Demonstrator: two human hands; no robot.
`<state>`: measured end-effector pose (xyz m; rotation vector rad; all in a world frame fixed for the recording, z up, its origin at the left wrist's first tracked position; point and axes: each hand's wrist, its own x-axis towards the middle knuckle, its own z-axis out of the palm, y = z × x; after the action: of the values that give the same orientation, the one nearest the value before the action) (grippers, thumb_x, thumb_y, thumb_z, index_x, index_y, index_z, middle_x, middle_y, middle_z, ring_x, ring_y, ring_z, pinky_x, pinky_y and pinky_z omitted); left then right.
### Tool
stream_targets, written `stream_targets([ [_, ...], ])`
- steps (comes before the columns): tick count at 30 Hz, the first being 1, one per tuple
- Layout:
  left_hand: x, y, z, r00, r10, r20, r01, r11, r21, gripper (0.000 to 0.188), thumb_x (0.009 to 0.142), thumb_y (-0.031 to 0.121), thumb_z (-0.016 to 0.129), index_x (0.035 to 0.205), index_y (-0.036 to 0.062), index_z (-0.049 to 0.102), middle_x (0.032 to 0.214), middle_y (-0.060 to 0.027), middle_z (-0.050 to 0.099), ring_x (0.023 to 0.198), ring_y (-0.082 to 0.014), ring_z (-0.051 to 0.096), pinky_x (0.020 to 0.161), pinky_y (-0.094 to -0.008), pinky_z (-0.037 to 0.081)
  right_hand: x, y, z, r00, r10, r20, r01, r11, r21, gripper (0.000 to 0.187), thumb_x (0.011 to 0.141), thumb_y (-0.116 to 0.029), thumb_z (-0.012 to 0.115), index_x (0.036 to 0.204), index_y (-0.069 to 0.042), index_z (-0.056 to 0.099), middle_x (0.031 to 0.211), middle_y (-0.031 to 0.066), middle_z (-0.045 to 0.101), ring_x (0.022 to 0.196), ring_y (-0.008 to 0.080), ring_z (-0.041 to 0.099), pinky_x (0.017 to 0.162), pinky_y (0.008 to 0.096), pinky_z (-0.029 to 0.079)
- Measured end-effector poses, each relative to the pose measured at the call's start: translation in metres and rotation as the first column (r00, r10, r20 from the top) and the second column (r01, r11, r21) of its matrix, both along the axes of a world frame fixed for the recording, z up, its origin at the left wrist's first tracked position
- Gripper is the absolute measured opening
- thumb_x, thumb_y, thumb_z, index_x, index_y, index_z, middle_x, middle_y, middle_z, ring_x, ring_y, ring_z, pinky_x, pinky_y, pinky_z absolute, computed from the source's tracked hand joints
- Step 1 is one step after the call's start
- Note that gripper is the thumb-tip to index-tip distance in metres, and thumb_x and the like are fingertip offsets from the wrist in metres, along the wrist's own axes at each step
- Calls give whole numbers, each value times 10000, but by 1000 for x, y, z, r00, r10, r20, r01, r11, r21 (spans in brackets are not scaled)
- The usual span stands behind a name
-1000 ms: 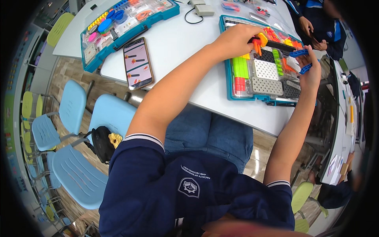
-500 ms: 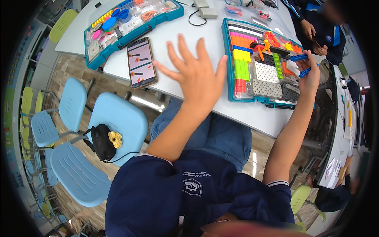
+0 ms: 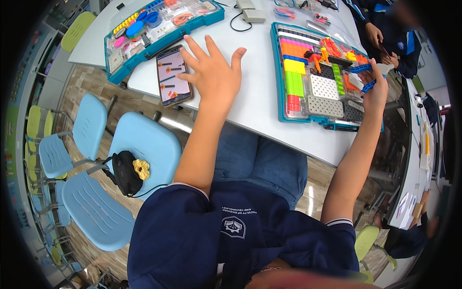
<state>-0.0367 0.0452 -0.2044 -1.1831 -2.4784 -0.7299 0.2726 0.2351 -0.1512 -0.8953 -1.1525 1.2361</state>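
A phone (image 3: 174, 89) lies near the table's front edge, its lit screen showing pictures of small parts. My left hand (image 3: 214, 77) is open, fingers spread, over the phone's right side; one fingertip overlaps the screen, and I cannot tell if it touches. At the right, my right hand (image 3: 378, 91) is closed on a construction-kit assembly with blue curved pieces (image 3: 368, 86) and a black beam (image 3: 338, 61). It is held over the right edge of an open teal kit case (image 3: 284, 103). Fingers and palm hide part of the assembly.
Another teal kit case (image 3: 166, 48) with colourful parts stands beyond the phone. Grey boxes with a cable (image 3: 252, 16) lie at the table's far side. A black pouch (image 3: 127, 173) rests on a blue chair (image 3: 159, 139) at left. Another person's hands (image 3: 375, 34) show at upper right.
My left hand has moved left and slightly up, closer to the phone. The pictures on the phone's screen have shifted. My right hand stays nearly in place with the assembly.
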Motion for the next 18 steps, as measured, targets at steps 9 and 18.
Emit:
stream_targets([
  [9, -8, 28, 11, 997, -24, -67, 30, 995, 95, 840, 904, 635, 454, 1397, -39, 369, 1477, -354, 179, 1357, -530, 153, 975, -773, 157, -3, -3, 1, 1000, -23, -3, 23, 999, 33, 248, 900, -185, 658, 1013, 35, 641, 837, 112, 685, 732, 158, 662, 679, 258, 516],
  [18, 65, 116, 66, 732, -482, -481, 670, 637, 381, 450, 891, 359, 576, 1123, -24, 621, 1098, -194, 645, 1036, -343, 593, 938, -443, 412, -4, -1, 0, 998, -59, -25, 60, 998, 24, 203, 896, -184, 669, 952, 10, 643, 815, 81, 667, 712, 140, 647, 663, 253, 512],
])
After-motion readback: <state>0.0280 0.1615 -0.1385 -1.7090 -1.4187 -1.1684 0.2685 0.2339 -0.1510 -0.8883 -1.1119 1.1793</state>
